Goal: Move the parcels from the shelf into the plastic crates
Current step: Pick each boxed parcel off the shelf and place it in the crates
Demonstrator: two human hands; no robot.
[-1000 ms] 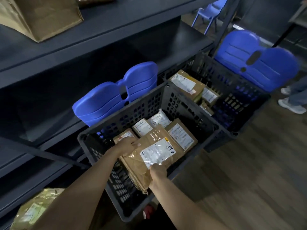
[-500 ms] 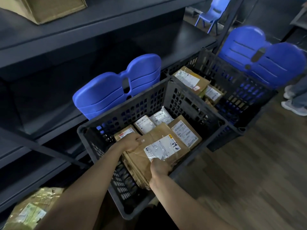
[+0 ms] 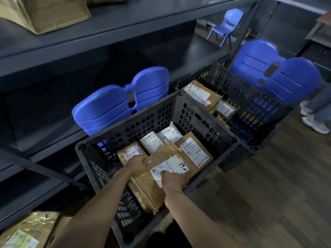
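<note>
A flat brown parcel with a white label lies tilted inside the near black plastic crate, on top of several smaller parcels. My left hand grips its far left edge. My right hand presses on its label at the near side. A second black crate stands behind to the right with several brown parcels in it. Brown parcels remain on the dark metal shelf: one at top left, one at bottom left.
Blue plastic chairs stand behind each crate, one at the left and one at the right; a small blue chair is farther back. A person's legs and white shoes show at the right edge. Wooden floor lies to the right.
Both hands have lowered the flat parcel deeper into the near crate. My right hand has slid up onto the label.
</note>
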